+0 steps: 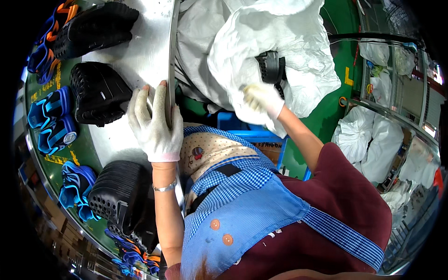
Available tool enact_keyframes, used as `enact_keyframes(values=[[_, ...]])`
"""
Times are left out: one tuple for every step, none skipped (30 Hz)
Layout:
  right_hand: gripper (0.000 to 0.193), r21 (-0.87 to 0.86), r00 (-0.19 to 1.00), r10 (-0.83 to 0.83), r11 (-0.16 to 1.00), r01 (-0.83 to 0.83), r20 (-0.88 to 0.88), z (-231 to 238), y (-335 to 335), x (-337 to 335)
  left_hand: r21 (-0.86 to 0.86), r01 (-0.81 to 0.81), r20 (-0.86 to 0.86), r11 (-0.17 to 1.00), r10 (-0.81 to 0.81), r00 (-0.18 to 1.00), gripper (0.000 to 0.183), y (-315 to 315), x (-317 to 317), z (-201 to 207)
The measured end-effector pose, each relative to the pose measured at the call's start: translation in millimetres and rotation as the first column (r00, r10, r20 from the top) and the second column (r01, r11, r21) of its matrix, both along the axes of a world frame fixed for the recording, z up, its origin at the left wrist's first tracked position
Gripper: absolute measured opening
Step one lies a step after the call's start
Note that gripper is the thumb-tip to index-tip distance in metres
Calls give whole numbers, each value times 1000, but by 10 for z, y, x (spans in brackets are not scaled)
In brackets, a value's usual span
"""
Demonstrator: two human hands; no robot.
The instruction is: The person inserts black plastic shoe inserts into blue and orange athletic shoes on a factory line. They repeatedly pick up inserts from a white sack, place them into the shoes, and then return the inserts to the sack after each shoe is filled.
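My left hand [156,123], in a white glove with bare fingertips, lies with fingers spread on the edge of the metal table [151,44]. Nothing is in it. To its left is a pair of black moulded shoes with small holes [100,93]. My right hand [263,100], also gloved and slightly blurred, has its fingers curled on the rim of a big white woven sack [242,46]. A ribbed black shoe [271,67] shows in the sack's mouth, just beyond that hand; the rest of the contents is hidden.
More black shoes [95,30] [123,193] stand along the table. Beyond its left side are blue shoes [56,121] and orange-and-blue ones [49,42]. A blue stool frame [252,135] is by my legs. Tied white sacks [368,140] and a metal rack [396,112] stand at the right.
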State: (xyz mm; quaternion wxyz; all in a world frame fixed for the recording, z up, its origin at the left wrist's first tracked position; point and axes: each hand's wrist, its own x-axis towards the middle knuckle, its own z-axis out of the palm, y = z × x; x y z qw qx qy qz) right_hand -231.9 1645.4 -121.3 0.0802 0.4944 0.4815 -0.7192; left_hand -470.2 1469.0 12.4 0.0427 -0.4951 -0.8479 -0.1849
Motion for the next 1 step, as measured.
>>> enact_keyframes(values=[[26, -1, 1000, 2, 1000, -2, 6, 7, -6, 24, -1, 2, 9, 1000, -2, 1000, 54, 12, 3, 6]])
